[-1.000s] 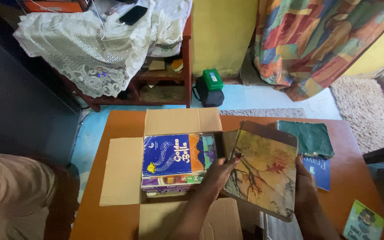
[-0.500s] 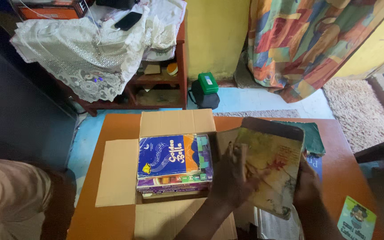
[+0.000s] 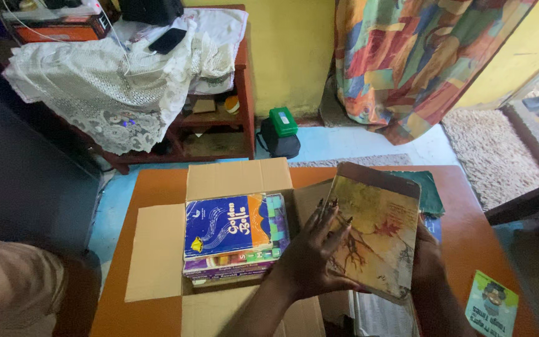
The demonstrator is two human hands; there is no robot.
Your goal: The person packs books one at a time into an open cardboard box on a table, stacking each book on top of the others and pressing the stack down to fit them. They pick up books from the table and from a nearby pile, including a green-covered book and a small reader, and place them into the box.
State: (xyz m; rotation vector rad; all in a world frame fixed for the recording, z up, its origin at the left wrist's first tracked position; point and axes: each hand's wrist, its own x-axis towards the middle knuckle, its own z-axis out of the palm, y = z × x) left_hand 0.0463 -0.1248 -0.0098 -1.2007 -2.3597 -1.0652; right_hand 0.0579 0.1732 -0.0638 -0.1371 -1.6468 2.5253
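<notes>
Both hands grip one yellow book: your left hand (image 3: pixel 316 253) lies flat on its cover (image 3: pixel 375 228), your right hand (image 3: pixel 427 262) clasps its right edge. You hold it tilted above the orange table (image 3: pixel 463 224), just right of the open cardboard box (image 3: pixel 157 249) of stacked books (image 3: pixel 235 240). Beyond the table stand a lace-draped shelf (image 3: pixel 107 87) and a patterned curtain (image 3: pixel 419 56).

One view only — a head-worn camera, looking steeply down and forward over the table (image 3: pixel 463 231) from the person's own seat. The hands sit close at the bottom edge; the box (image 3: pixel 238 178) lies mid-frame. Farther off — floor, shelf (image 3: pixel 244 93), curtain (image 3: pixel 419 56) and wall fill the top.
</notes>
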